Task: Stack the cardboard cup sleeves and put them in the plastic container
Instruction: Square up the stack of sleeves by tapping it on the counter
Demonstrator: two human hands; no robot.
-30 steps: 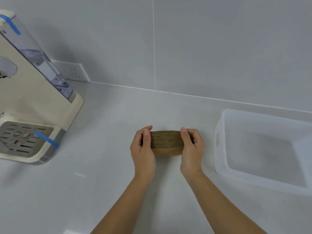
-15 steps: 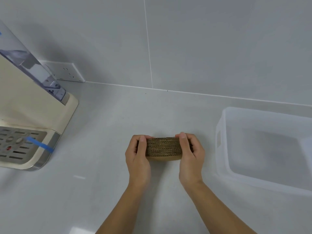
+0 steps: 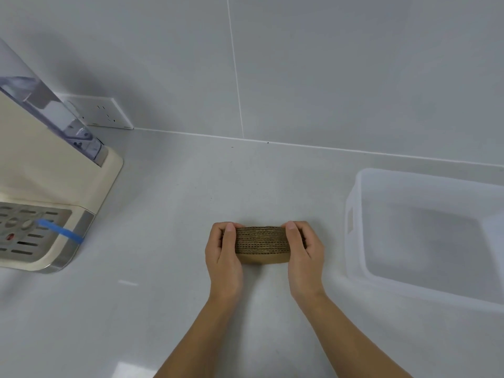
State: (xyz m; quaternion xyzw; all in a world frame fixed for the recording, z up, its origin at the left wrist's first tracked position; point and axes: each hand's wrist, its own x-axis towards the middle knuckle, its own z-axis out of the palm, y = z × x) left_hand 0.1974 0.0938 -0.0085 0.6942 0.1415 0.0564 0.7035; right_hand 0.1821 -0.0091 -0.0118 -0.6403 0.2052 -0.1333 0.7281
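Currently at the squaring-up step: stack of cardboard cup sleeves [image 3: 262, 244] pressed together on edge, resting on the grey counter [image 3: 169, 296], corrugated edges facing up. Left hand [image 3: 224, 255] clamped on the left end of the stack, right hand [image 3: 305, 255] clamped on the right end; thumbs laid over the top edges, other fingers wrapped behind and mostly hidden. Grip narrow and closed from both sides, holding the whole stack between the palms. Edges appear roughly level, slightly bowed across the top; exact count of sleeves not readable.

Plastic container [image 3: 351, 230] standing to the right of the stack, near but apart from the right hand, open-topped, nothing visible inside. Cream countertop machine [image 3: 54, 170] well apart on the left, wall socket [image 3: 106, 115] behind it; neither in the path.

Judged: stacking done or nearly so, placing not yet done. Next move calls for keeping inward pressure on both ends, lifting clear of the near wall, carrying rightward and lowering inside. Risk judged: middle sleeves slipping out if pressure eases.
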